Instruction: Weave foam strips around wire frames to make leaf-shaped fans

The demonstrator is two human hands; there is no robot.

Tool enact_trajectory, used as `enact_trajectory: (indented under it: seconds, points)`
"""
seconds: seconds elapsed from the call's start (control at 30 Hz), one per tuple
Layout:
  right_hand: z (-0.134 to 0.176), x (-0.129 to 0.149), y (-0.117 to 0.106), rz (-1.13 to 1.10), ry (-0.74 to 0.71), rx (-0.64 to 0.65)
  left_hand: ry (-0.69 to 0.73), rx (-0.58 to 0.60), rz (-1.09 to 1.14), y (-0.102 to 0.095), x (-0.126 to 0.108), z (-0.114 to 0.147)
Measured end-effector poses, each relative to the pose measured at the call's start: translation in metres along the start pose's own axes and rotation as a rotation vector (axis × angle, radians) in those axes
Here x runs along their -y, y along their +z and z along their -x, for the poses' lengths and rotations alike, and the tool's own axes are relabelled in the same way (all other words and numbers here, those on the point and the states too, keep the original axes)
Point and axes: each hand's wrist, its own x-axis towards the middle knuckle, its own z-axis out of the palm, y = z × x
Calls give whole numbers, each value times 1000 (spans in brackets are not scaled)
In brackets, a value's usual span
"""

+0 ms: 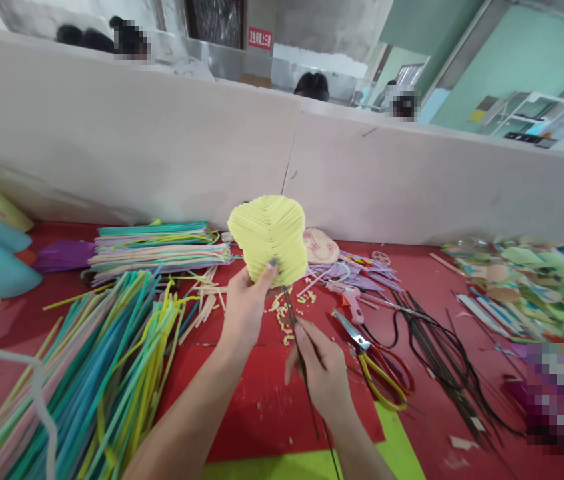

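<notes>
My left hand point(248, 300) is closed on the lower edge of a pale yellow petal made of pipe cleaners point(269, 230), thumb on its face. The petal stands upright, its rows meeting along a middle seam. Thin dark wires point(288, 308) run down from its base. My right hand point(323, 363) pinches these wires below the petal; their lower ends hang past the wrist. Under the hands, small yellow clippings point(287, 330) lie scattered on a red board point(262, 413). Scissors with red and yellow handles point(372, 360) lie to the right of my right hand.
Bundles of coloured pipe cleaners point(87, 373) fill the left side. A pink glue gun point(349, 300) lies behind the scissors. Dark wire stems point(437, 353) and a black cord are to the right. A white partition point(162, 147) closes off the back, with people's heads beyond it.
</notes>
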Motion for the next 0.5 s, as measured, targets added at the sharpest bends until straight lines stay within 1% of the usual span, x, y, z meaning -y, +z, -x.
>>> enact_trajectory:
  seconds: [0.1,0.23,0.3,0.37,0.43,0.5]
  points:
    - [5,1,2,137,-102,-45,58,-8,-27,1,-1,3]
    - [8,-1,4,263,-149,-110,184,-64,-224,0,0,3]
    - [8,-4,6,360,-186,-147,224,-79,-287,-1,0,3]
    - [7,-11,8,489,-277,-208,232,-86,-301,-1,-1,3]
    - [6,-18,11,606,-392,-289,210,-85,-283,0,-2,4]
    - [5,-23,13,657,-464,-348,176,-82,-224,1,-1,5]
